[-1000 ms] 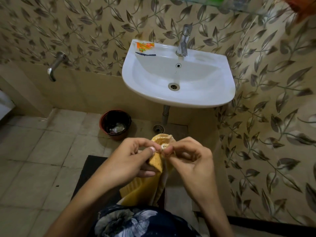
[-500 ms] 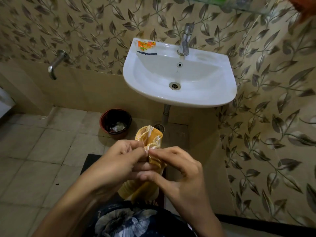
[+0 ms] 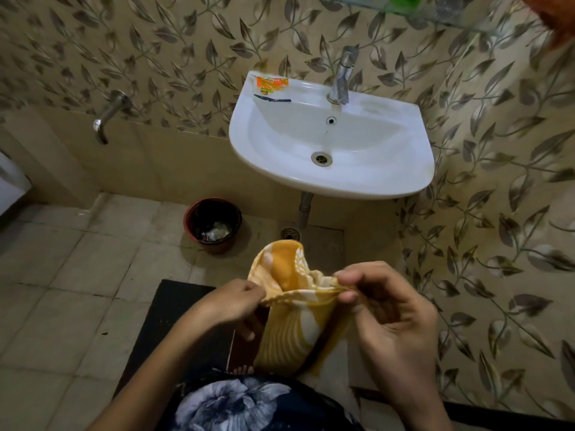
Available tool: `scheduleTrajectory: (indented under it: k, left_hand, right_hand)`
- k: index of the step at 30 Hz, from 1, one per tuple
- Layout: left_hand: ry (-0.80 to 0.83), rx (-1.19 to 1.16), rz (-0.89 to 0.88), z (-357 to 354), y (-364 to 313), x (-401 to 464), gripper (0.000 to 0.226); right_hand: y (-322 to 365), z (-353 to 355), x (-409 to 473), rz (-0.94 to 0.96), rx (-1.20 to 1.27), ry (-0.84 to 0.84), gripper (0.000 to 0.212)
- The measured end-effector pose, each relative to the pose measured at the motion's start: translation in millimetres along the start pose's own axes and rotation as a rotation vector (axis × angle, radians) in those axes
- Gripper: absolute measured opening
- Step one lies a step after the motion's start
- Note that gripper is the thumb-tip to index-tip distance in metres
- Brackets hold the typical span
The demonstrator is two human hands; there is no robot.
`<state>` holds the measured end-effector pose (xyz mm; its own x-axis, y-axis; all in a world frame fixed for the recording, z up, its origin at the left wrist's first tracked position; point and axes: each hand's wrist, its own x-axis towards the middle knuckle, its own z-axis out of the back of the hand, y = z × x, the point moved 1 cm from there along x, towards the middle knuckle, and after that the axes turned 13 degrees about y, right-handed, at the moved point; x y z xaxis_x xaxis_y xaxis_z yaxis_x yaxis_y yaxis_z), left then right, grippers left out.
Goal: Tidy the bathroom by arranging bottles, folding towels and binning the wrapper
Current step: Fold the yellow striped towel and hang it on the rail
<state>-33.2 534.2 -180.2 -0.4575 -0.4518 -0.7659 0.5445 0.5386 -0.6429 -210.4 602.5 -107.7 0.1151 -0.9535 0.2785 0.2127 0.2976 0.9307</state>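
A yellow and white striped towel [image 3: 289, 325] hangs in front of me, its top edge stretched between both hands. My left hand [image 3: 230, 303] pinches the towel's left end and my right hand [image 3: 385, 306] pinches its right end. A fold of the towel stands up above the hands. An orange wrapper [image 3: 271, 84] lies on the back left rim of the white sink [image 3: 373, 178]. A dark bin [image 3: 214, 223] with scraps inside stands on the floor under the sink's left side.
A steel tap [image 3: 340, 77] rises at the back of the sink. A wall spout [image 3: 107, 115] juts out on the left. A black mat [image 3: 174, 325] lies on the tiled floor under me. A glass shelf [image 3: 435, 9] with a green item hangs above.
My hands, close together on the bunched towel before, have moved apart and spread its top edge out between them.
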Motion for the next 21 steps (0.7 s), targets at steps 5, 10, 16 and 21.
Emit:
scheduleTrajectory:
  k: [5, 10, 16, 21]
  left_hand:
    - [-0.055, 0.139, 0.118, 15.8, 33.5, 31.6, 0.018]
    - [-0.113, 0.132, 0.198, 27.0, 52.9, 45.0, 0.015]
    - [-0.364, 0.07, 0.175, 49.3, 47.2, 17.6, 0.032]
    - [-0.543, 0.068, 0.117, 66.8, 18.6, -33.2, 0.031]
  right_hand:
    - [10.4, 21.5, -0.7, 0.087, 0.016, -0.119, 0.02]
    - [15.2, 32.3, -2.3, 0.122, 0.001, -0.192, 0.023]
    - [3.6, 55.2, -6.3, 0.018, -0.071, -0.294, 0.023]
    - [-30.3, 76.3, -7.7, -0.149, -0.205, -0.352, 0.034]
